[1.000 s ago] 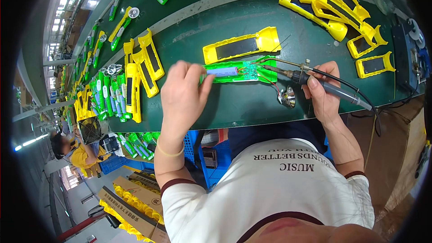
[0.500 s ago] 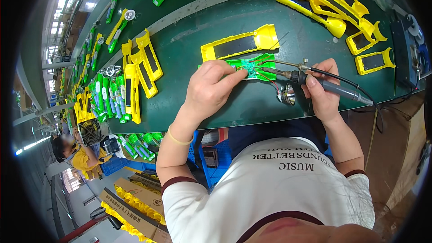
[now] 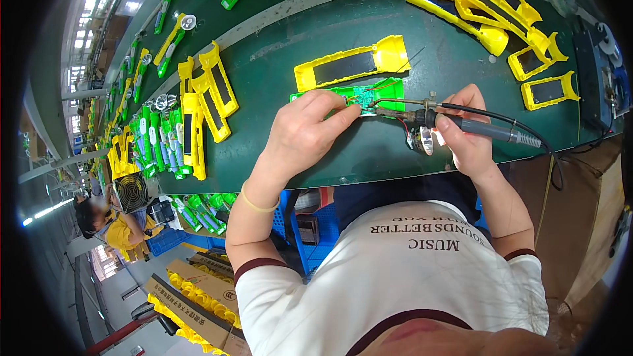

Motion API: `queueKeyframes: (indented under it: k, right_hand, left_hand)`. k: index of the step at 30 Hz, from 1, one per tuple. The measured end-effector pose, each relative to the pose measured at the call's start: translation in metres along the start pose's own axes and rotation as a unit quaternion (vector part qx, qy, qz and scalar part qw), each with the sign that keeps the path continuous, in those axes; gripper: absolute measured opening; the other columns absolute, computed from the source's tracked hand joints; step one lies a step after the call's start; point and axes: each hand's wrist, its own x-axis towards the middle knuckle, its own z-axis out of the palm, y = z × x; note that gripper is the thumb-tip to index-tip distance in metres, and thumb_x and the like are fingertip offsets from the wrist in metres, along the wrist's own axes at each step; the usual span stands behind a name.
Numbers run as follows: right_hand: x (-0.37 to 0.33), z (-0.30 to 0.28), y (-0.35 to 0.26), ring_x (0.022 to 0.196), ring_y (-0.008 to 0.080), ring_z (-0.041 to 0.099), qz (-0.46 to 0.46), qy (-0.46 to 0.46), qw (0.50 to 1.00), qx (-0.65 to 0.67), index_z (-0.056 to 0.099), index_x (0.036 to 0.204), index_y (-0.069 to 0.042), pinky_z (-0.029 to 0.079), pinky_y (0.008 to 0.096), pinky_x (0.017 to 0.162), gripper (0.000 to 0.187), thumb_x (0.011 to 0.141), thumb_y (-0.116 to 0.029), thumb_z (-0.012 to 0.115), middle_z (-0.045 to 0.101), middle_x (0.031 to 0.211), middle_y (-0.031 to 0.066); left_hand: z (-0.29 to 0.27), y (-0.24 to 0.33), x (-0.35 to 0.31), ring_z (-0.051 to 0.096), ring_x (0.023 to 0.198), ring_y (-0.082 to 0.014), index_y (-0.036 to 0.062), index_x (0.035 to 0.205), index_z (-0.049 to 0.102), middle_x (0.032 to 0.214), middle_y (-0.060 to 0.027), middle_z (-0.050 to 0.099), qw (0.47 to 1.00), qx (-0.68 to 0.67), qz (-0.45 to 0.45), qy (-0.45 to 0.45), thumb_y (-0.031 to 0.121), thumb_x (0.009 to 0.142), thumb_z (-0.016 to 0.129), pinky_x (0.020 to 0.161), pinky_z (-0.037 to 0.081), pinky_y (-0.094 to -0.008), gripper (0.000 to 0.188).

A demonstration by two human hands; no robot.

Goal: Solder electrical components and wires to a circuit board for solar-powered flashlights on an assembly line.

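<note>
A green flashlight housing half (image 3: 394, 88) lies on the bench with a small green circuit board (image 3: 364, 97) and thin wires inside. My left hand (image 3: 308, 125) is closed over its left end, thumb by the board; whether a wire is also pinched there is hidden. My right hand (image 3: 467, 138) grips a grey and black soldering iron (image 3: 484, 127) with a thin metal tube along it. The iron's tip touches or hovers just over the board's near edge. By the right hand, a silvery lamp reflector (image 3: 426, 140) hangs on a red wire, partly behind the iron.
Beyond the housing lies a yellow housing half (image 3: 389, 55) with a dark panel. More yellow halves are heaped at far right (image 3: 488, 13) and left (image 3: 217, 92), beside green assemblies (image 3: 158, 138). A dark box (image 3: 590, 72) stands at right; the iron's cable (image 3: 559, 168) trails there. A co-worker (image 3: 122, 229) sits left.
The soldering iron's tip has moved slightly nearer to me and left along the board. My right hand has shifted a little left with it. My left hand is almost still.
</note>
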Motion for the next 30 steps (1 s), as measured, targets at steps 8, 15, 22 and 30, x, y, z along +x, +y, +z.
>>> queueKeyframes:
  k: [8,15,22,30]
  right_hand:
    - [0.001,-0.002,-0.007,0.059,0.0069,0.046,0.018,0.071,0.990,0.117,0.037,0.089,-0.005,0.041,0.0211,0.054,0.023,0.085,-0.014,0.059,0.049,0.076,0.0042]
    - [-0.001,-0.012,-0.007,0.064,0.0100,0.050,-0.027,0.161,0.976,0.143,0.039,0.092,-0.006,0.041,0.0224,0.056,0.023,0.085,-0.017,0.057,0.049,0.077,0.0039]
    - [-0.003,-0.026,-0.008,0.058,0.0111,0.048,-0.048,0.226,0.959,0.162,0.043,0.093,-0.005,0.039,0.0228,0.051,0.016,0.086,-0.017,0.053,0.050,0.073,0.0055]
    - [-0.005,-0.031,-0.011,0.060,0.0121,0.049,-0.021,0.228,0.960,0.162,0.041,0.091,-0.006,0.039,0.0237,0.052,0.021,0.084,-0.020,0.055,0.049,0.074,0.0046]
  left_hand:
    - [-0.002,0.003,0.002,0.058,0.071,-0.0180,0.0095,0.084,0.066,0.076,-0.0036,0.056,1.000,0.005,0.006,-0.010,0.005,0.066,0.062,0.056,0.049,-0.0282,0.019]
    - [-0.005,0.005,0.004,0.058,0.073,-0.0208,0.0081,0.083,0.065,0.080,-0.0060,0.056,0.999,-0.008,-0.007,-0.036,0.006,0.065,0.066,0.059,0.049,-0.0306,0.018]
    - [0.015,0.015,0.048,0.050,0.077,-0.0269,0.0023,0.075,0.058,0.080,-0.0103,0.050,0.993,-0.025,-0.118,0.008,0.010,0.065,0.072,0.067,0.043,-0.0349,0.019]
    - [0.011,0.005,0.045,0.052,0.090,-0.0262,0.0051,0.074,0.056,0.088,-0.0069,0.055,0.964,-0.263,-0.024,0.016,0.000,0.066,0.064,0.080,0.042,-0.0337,0.012]
